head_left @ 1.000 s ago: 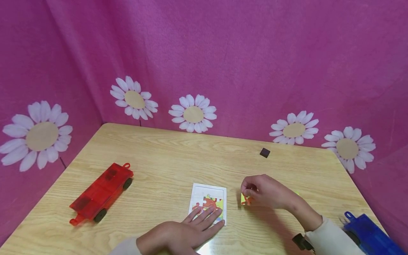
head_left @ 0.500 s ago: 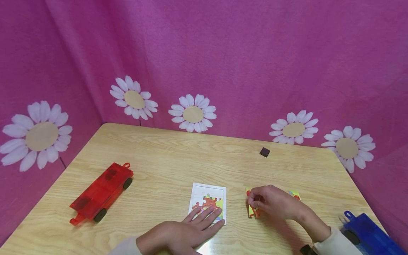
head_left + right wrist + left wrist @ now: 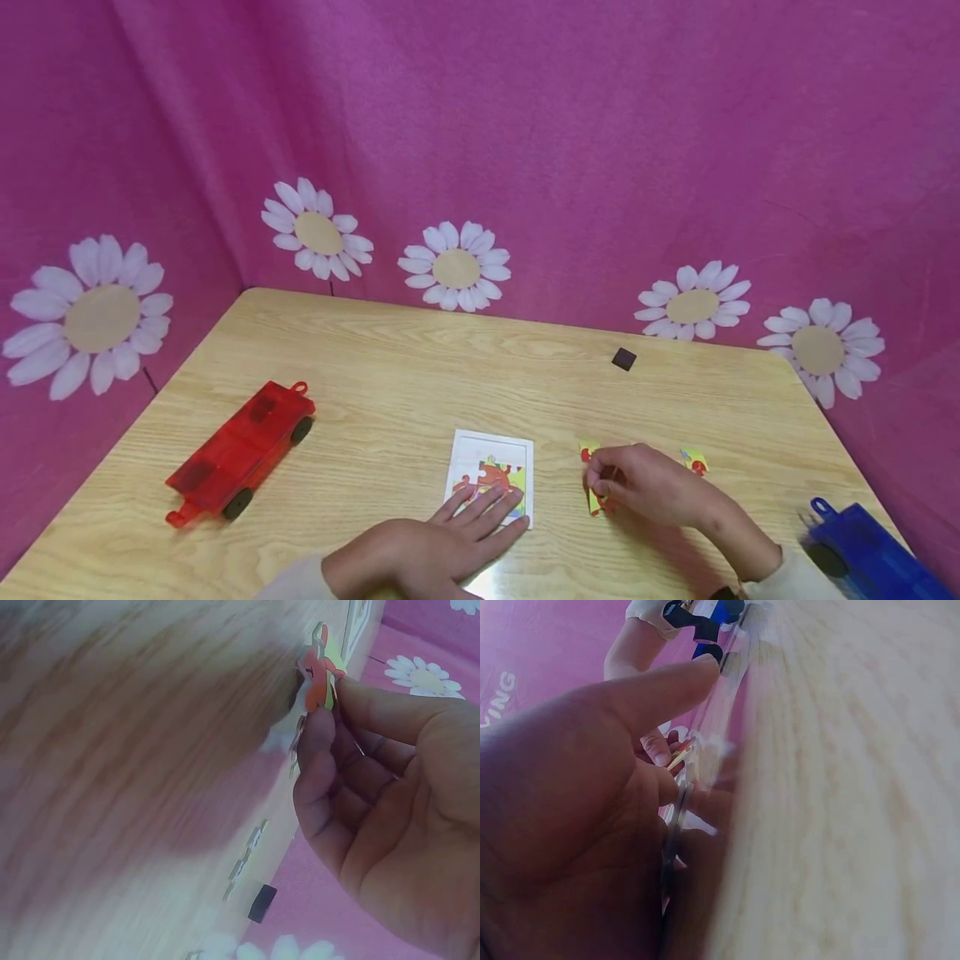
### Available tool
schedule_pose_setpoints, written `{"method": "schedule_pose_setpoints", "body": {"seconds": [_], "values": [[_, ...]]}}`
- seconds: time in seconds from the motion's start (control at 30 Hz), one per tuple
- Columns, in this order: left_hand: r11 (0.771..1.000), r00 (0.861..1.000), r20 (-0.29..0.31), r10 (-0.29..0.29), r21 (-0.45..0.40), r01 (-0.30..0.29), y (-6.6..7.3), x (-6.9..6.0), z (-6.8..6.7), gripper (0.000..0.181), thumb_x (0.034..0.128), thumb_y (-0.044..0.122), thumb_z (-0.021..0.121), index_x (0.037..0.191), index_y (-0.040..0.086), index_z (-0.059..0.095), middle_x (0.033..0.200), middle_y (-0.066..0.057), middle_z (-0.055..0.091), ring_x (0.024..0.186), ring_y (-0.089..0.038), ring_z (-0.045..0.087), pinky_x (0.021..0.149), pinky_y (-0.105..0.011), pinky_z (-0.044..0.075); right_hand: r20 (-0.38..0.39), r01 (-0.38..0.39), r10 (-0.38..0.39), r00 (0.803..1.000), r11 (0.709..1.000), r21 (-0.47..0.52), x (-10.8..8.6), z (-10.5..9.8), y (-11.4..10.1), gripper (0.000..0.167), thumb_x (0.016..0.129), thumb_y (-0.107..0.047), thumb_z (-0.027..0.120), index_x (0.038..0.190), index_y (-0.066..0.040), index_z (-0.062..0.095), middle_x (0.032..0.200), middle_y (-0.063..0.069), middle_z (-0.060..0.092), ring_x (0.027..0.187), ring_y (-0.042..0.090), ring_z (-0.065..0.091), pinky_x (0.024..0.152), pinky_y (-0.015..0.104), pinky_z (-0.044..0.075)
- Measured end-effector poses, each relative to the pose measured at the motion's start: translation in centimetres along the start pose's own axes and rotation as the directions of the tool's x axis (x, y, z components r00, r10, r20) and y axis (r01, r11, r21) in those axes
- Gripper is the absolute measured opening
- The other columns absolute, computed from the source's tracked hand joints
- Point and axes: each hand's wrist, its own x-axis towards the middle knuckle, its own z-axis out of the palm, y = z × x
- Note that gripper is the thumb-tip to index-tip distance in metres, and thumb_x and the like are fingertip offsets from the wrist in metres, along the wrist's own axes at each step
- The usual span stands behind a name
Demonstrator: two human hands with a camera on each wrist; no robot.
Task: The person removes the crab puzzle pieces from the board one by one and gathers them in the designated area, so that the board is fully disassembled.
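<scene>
My left hand lies with its fingers spread over the lower part of a white-framed puzzle board. Orange and yellow joined pieces show in the board beyond the fingertips, and the rest is covered. To the right of the board, my right hand pinches a jigsaw puzzle piece, orange and yellow-green, between thumb and fingers. It is held on edge, close to the table. Another yellow and red puzzle piece shows just beyond those fingers, partly hidden. Further right lies a loose puzzle piece.
A red toy car base stands on the left of the wooden table. A blue one is near the right edge, beside my right sleeve. A small dark square lies towards the back, before a pink flowered cloth.
My right hand has shifted slightly right and nearer with the puzzle piece, which has turned. The loose piece at the right has come into fuller view. My left hand stays put.
</scene>
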Motion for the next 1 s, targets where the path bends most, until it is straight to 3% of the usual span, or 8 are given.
{"method": "schedule_pose_setpoints", "body": {"seconds": [0.27, 0.8, 1.0], "values": [[1.0, 1.0, -0.003, 0.008, -0.014, -0.008, -0.1, 0.0, 0.0, 0.092, 0.1027, 0.061, 0.047, 0.167, 0.011, 0.005, 0.171, -0.015, -0.009, 0.155, -0.029, -0.013, 0.121, -0.056, -0.004, -0.046, 0.04, -0.042, 0.998, 0.998, -0.052, -0.3, 0.1, 0.2, 0.015, 0.102, -0.008, 0.066, 0.091, -0.019, 0.066, 0.081, -0.014, 0.061, 0.076, 0.001, 0.056, 0.066, 0.024, 0.049], [0.999, 1.0, 0.005, 0.002, -0.047, -0.002, -0.1, 0.0, 0.0, 0.091, 0.1028, 0.06, 0.048, 0.167, 0.011, 0.005, 0.171, -0.014, -0.009, 0.155, -0.028, -0.014, 0.121, -0.054, -0.007, -0.047, -0.029, 0.029, 0.998, 1.0, -0.001, -0.4, 0.0, 0.1, 0.01, 0.102, -0.011, 0.067, 0.094, -0.018, 0.068, 0.084, -0.01, 0.064, 0.076, 0.005, 0.06, 0.064, 0.025, 0.052], [1.0, 1.0, 0.0, 0.005, -0.03, -0.005, -0.1, -0.1, 0.1, 0.091, 0.1029, 0.061, 0.047, 0.167, 0.011, 0.005, 0.171, -0.014, -0.009, 0.155, -0.028, -0.013, 0.121, -0.055, -0.005, -0.073, -0.029, 0.028, 0.997, 0.999, -0.018, 0.7, -0.2, -0.8, 0.009, 0.103, -0.016, 0.066, 0.095, -0.019, 0.07, 0.084, -0.01, 0.065, 0.073, 0.008, 0.061, 0.064, 0.027, 0.052]]}}
